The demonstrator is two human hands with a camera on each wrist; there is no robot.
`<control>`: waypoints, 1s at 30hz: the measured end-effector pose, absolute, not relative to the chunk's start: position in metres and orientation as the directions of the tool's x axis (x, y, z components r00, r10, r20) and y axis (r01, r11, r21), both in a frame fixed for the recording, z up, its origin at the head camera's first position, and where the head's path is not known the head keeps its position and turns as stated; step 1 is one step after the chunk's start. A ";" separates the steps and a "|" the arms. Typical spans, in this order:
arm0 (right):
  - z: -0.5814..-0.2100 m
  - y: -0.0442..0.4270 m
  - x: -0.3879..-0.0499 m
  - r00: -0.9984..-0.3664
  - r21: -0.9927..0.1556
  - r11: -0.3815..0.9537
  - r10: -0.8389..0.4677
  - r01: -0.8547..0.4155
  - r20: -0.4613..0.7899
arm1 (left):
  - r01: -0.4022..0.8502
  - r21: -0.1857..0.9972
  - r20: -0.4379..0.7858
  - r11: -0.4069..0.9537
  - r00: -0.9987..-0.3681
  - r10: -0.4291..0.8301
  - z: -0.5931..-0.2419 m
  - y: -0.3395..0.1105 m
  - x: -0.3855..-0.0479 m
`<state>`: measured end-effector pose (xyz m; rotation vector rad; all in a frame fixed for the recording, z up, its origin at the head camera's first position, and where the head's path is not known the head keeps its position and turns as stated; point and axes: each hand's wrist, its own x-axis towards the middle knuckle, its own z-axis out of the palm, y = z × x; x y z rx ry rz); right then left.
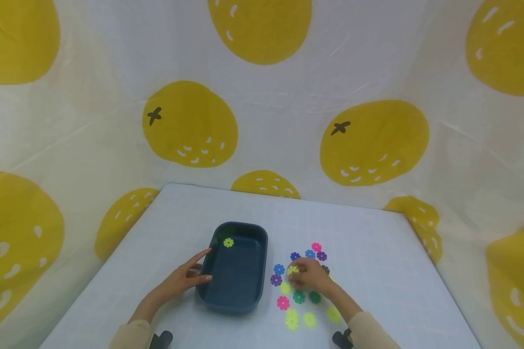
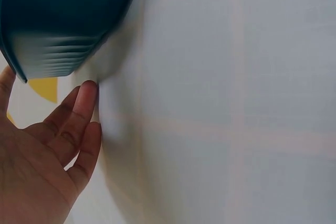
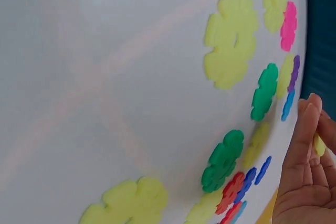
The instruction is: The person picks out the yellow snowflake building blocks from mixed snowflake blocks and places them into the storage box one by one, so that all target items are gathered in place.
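Observation:
The dark blue tray [image 1: 232,306] has one yellow-green flower-shaped disc [image 1: 228,243] inside, near its far left corner. At its left side is my left hand [image 1: 181,281], fingers spread and fingertips at the rim; the left wrist view shows the hand [image 2: 52,156] beside the tray's ribbed wall [image 2: 58,56]. Over the scattered discs, my right hand [image 1: 311,276] pinches a yellow disc [image 1: 292,270]. That disc [image 3: 319,145] is partly hidden by the fingers of the right hand [image 3: 310,166] in the right wrist view.
Right of the tray lie several flat discs, including a pink one [image 1: 283,303], a purple one [image 1: 276,280], a green one [image 1: 299,297] and a yellow one [image 1: 309,320]. A white cloth [image 1: 201,208] covers the table. Behind it hangs a curtain [image 1: 279,121] printed with yellow fruit.

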<state>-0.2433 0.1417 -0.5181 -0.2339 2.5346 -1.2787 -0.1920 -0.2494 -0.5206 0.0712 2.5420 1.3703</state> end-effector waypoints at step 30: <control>-0.471 0.107 -0.257 -0.889 -0.931 0.182 -0.285 0.315 -0.357 | -0.073 0.851 -0.217 0.520 -0.950 0.222 -0.521 -0.252 -0.192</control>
